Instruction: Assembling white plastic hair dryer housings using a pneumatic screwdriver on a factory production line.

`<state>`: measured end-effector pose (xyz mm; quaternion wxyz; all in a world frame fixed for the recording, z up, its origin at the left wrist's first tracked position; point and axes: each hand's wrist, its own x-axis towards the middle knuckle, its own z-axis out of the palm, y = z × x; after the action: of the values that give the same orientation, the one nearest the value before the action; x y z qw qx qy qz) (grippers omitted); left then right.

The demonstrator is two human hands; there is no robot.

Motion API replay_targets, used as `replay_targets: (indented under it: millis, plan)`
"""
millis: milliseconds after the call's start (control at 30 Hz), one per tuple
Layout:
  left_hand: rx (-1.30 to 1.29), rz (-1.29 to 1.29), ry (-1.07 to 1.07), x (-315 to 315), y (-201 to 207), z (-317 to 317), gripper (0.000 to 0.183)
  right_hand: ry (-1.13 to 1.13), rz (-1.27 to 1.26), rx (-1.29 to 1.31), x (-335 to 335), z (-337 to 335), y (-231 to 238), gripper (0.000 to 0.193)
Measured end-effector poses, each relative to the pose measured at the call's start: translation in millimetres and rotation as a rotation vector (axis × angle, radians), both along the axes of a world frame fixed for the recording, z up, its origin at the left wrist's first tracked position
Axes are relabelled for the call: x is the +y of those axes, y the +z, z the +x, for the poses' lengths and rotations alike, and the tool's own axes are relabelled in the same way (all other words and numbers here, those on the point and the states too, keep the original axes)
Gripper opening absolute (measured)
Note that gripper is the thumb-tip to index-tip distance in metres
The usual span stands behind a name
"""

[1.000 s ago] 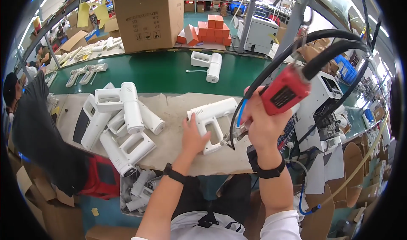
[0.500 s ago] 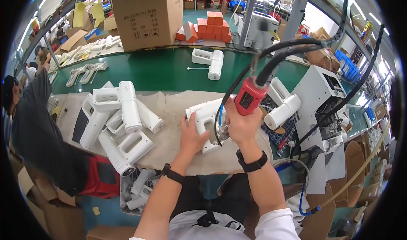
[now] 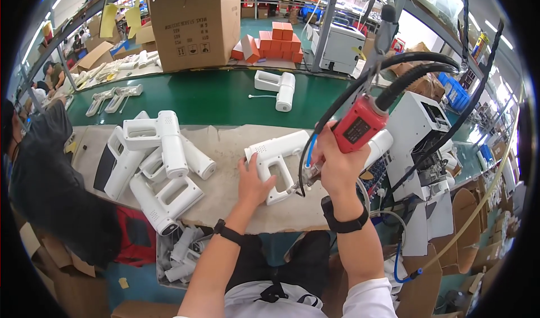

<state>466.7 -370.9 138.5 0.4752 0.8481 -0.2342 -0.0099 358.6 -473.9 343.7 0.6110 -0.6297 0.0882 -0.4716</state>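
Observation:
My left hand [image 3: 252, 184] grips the left end of a white pistol-shaped housing [image 3: 287, 143], which lies on the mat with its looped handle toward me. Thumb and fingers close around its body. In my right hand [image 3: 340, 169] is a red power screwdriver [image 3: 358, 128], hanging from above with black cables. Its lower end and a blue hose come down beside the right side of the handle; whether the tip touches the housing cannot be made out. Several more white housings [image 3: 171, 143] lie piled left of my left hand.
A beige mat [image 3: 225, 135] covers the near bench. Another housing [image 3: 284, 90] lies on the green belt [image 3: 214, 96] behind. A white machine [image 3: 413, 129] stands at right. A co-worker's dark sleeve [image 3: 56, 183] is at left. A bin of white parts [image 3: 183, 256] sits below the bench edge.
My right hand has moved right with the red screwdriver, drawing its lower end rightward along the handle. My left hand stays on the housing, nearly still.

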Motion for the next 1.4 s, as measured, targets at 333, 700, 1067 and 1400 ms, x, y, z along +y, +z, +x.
replay_targets:
  millis: [333, 700, 1067, 1400]
  plan:
    - [0.037, -0.174, -0.147, 34, -9, -29, 0.082, 0.413, 0.32, -0.258, -11, -80, -10, 0.077]
    - [0.163, -0.28, -0.173, 34, -8, -23, 0.076, 0.572, -0.014, -0.21, -37, -75, -27, 0.045]
    - [0.196, -0.357, -0.175, 31, -15, -20, 0.078, 0.6, -0.087, -0.323, -30, -17, -47, 0.065]
    - [0.116, -0.338, -0.165, 34, -13, -18, 0.076, 0.64, 0.133, 0.007, -17, -8, -50, 0.065]
